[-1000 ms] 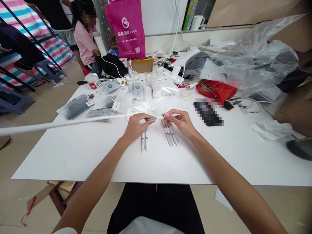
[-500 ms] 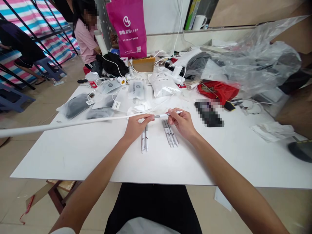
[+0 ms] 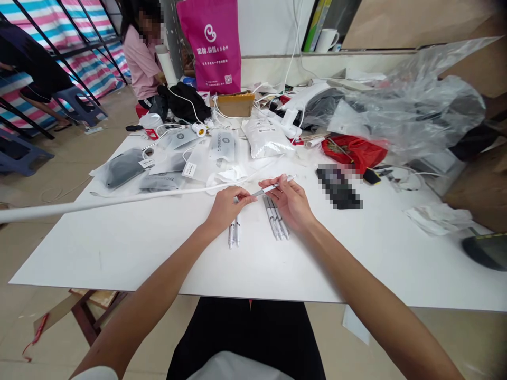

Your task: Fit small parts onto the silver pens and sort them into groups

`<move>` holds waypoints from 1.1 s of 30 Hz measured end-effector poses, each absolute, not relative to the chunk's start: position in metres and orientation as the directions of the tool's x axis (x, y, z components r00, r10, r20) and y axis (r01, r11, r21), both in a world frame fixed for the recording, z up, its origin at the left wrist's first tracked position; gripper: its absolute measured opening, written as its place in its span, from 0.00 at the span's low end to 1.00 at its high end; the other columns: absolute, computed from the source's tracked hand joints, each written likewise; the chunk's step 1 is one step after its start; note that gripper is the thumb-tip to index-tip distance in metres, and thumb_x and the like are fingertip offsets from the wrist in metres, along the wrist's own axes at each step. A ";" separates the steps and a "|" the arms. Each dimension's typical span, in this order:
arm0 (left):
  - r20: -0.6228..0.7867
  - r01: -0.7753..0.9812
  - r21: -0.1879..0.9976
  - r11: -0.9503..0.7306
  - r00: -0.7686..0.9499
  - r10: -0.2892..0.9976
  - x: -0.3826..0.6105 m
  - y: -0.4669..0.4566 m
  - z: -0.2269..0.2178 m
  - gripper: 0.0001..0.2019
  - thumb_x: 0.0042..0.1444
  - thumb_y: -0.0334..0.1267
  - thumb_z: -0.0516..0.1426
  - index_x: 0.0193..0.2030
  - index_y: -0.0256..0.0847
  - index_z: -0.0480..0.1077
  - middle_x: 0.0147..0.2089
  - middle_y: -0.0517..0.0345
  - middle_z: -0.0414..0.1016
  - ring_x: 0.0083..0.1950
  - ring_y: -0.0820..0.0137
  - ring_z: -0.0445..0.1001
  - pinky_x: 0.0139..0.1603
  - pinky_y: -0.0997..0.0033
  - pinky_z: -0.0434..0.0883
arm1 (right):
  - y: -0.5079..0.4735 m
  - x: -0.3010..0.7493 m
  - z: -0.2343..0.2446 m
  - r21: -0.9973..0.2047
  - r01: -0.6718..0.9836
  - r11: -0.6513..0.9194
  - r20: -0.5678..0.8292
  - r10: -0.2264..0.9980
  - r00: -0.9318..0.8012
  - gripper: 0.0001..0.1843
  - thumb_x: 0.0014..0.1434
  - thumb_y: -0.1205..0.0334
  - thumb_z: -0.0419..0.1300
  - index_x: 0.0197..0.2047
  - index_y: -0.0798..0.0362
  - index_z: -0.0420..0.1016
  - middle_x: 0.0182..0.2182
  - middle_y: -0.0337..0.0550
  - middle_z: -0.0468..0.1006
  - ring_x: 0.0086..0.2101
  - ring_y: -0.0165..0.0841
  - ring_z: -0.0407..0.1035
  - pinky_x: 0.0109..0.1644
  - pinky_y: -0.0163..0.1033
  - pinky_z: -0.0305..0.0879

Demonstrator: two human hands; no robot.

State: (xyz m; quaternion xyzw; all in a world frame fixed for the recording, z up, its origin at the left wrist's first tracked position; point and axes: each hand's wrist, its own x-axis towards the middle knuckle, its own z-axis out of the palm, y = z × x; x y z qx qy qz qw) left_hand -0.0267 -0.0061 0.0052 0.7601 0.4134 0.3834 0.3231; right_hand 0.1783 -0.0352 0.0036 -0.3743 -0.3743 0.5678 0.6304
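A white and grey pen (image 3: 271,187) is held between my two hands above the white table (image 3: 138,248). The fingers of my left hand (image 3: 228,207) pinch its grey end at the left. My right hand (image 3: 291,203) grips the other end between thumb and fingers, its palm partly turned up. Under my left hand lie a couple of similar pens (image 3: 234,232), their upper parts hidden by the hand. Several more pens (image 3: 277,220) lie side by side, close to my right hand.
A white cable (image 3: 99,205) crosses in front at the left. Packed pouches (image 3: 127,168), a white plastic packet (image 3: 266,138), a red bag (image 3: 354,150) and clear plastic wrap (image 3: 420,111) crowd the back. A blurred dark object (image 3: 338,186) lies right. A person in pink (image 3: 138,63) sits beyond.
The pen has tilted, its right end now higher. My right hand has rolled so its palm shows more, and my left hand has shifted slightly lower and to the right.
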 end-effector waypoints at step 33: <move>0.507 0.452 0.497 -0.741 0.541 0.671 -0.023 -0.015 0.002 0.11 0.70 0.47 0.62 0.53 0.45 0.76 0.44 0.56 0.85 0.50 0.61 0.80 0.65 0.55 0.65 | -0.036 0.208 0.023 -0.792 -0.594 0.138 0.068 0.988 0.138 0.30 0.63 0.32 0.57 0.24 0.44 0.53 0.19 0.34 0.50 0.22 0.34 0.48 0.31 0.46 0.64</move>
